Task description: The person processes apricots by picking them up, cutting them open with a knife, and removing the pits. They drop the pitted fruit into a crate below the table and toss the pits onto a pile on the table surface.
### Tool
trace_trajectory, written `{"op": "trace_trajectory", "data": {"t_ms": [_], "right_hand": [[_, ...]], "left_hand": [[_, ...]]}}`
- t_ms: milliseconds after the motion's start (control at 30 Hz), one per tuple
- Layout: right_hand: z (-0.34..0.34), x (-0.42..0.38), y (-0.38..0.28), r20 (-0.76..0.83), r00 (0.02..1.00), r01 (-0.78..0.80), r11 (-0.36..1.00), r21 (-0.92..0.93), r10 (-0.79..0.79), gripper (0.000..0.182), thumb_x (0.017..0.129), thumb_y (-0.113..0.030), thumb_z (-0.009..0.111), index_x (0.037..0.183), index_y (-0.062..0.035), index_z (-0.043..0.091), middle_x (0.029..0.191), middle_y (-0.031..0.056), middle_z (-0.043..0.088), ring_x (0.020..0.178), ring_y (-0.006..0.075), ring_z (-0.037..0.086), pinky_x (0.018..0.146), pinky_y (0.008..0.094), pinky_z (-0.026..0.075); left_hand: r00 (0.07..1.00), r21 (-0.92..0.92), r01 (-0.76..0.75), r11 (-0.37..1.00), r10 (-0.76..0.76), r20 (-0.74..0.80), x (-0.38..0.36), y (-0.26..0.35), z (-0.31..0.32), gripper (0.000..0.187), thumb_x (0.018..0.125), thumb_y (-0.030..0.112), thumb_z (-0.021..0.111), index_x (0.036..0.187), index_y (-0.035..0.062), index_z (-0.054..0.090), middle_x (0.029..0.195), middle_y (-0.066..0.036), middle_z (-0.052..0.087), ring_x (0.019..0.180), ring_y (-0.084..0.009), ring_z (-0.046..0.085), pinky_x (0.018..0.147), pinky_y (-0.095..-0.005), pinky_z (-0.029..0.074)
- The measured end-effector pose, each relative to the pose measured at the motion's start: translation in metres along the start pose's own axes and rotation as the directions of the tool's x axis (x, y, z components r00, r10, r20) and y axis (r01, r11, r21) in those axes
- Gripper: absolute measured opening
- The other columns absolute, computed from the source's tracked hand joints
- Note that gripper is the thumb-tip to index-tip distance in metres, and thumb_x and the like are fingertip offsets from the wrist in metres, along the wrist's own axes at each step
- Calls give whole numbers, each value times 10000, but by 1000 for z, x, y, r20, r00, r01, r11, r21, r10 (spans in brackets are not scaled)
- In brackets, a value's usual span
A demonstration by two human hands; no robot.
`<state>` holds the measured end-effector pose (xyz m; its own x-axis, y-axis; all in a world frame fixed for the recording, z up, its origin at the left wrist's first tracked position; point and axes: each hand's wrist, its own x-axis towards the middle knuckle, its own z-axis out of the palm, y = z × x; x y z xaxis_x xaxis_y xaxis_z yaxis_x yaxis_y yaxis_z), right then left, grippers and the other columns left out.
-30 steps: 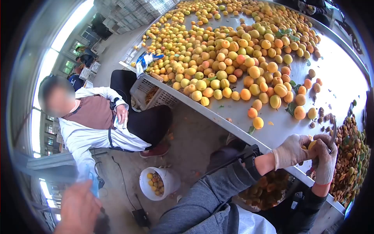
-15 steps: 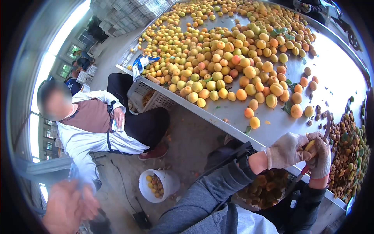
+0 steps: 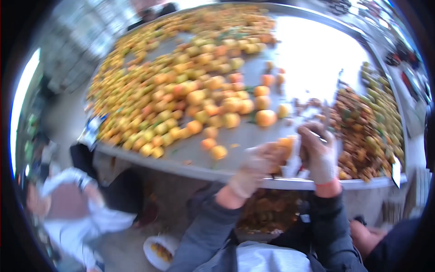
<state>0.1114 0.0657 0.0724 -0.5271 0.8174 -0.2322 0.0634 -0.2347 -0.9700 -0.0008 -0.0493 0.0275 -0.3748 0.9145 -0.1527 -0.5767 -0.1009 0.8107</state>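
My left hand (image 3: 256, 170), in a pale work glove, is closed around an orange apricot (image 3: 286, 144) that shows at its fingertips. A short gap to the right, my gloved right hand (image 3: 321, 158) is curled around a slim knife (image 3: 321, 138), of which a bright edge shows by the fingers. Both hands are over the front edge of the metal table (image 3: 195, 168), and motion smears them. Whole apricots (image 3: 218, 152) lie to the left of my hands; a heap of brown pits or scraps (image 3: 358, 136) lies to the right.
A container of brownish pieces (image 3: 267, 211) stands below the table edge in front of me. A white bucket (image 3: 156, 254) with fruit is on the floor at lower left. A seated person (image 3: 72, 204) is at the left. Green fruit (image 3: 383, 109) lines the right side.
My view has swung to the right. My hands, together around the fruit before, are now apart, the apricot in the left. The bare hand at lower left is out of view.
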Motion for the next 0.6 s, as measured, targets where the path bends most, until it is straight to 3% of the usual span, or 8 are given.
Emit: {"op": "trace_trajectory", "data": {"t_ms": [33,67,100,200,300,500,567,600], "right_hand": [[-7,2,0,-35,999,41,996,78,-39,131,914,-163,647,964,-45,673,620,-31,540,458,36,457,395,200,306],[-14,6,5,-62,995,87,970,228,-75,131,918,-174,642,952,-49,662,600,-28,521,451,38,439,387,209,294],[-20,7,5,-3,995,91,886,455,-100,124,929,-178,625,970,-61,636,612,-29,485,464,48,409,386,217,275],[-27,10,6,-57,977,185,689,700,-205,275,980,-350,542,1052,-93,608,679,-33,359,456,63,311,397,228,241],[-28,10,3,-115,947,276,579,767,-298,312,992,-372,512,1091,-93,610,674,-35,363,462,60,310,406,227,247],[-26,11,0,-244,903,424,636,645,-355,310,994,-369,507,1089,-94,611,672,-26,379,478,82,336,413,231,253],[-20,10,-6,-317,892,452,599,661,-322,248,991,-234,523,988,0,604,603,-18,404,421,68,359,375,216,248],[-19,10,-6,-320,892,451,597,663,-319,248,991,-234,523,988,0,604,603,-18,404,421,68,359,375,216,248]], "left_hand": [[999,282,-9,960,19,-35,0,-1,-8,281,965,221,595,1121,-9,638,909,-19,648,766,-91,601,680,-228,508],[988,116,154,981,-150,-38,-2,7,-7,311,955,242,603,1129,-16,622,891,-60,665,709,-128,641,627,-240,515],[985,116,172,978,-174,9,1,7,-2,311,955,242,603,1129,-16,622,891,-60,665,709,-128,641,627,-240,515],[967,133,247,960,-237,-91,1,5,1,337,943,268,611,1121,-17,615,873,-101,675,646,-159,660,558,-246,508],[963,154,263,953,-249,-100,4,-1,0,348,937,274,617,1115,-24,618,863,-118,677,624,-165,661,526,-242,502],[949,189,310,932,-293,-115,3,-1,18,345,932,267,621,1084,-42,634,853,-117,676,617,-156,650,522,-238,488],[949,226,314,922,-296,-112,2,-2,22,342,933,263,613,1080,-45,635,855,-112,674,619,-151,644,527,-240,485],[948,229,317,920,-298,-114,3,-1,23,342,933,263,613,1080,-45,635,855,-112,674,619,-151,644,527,-240,485]]}}
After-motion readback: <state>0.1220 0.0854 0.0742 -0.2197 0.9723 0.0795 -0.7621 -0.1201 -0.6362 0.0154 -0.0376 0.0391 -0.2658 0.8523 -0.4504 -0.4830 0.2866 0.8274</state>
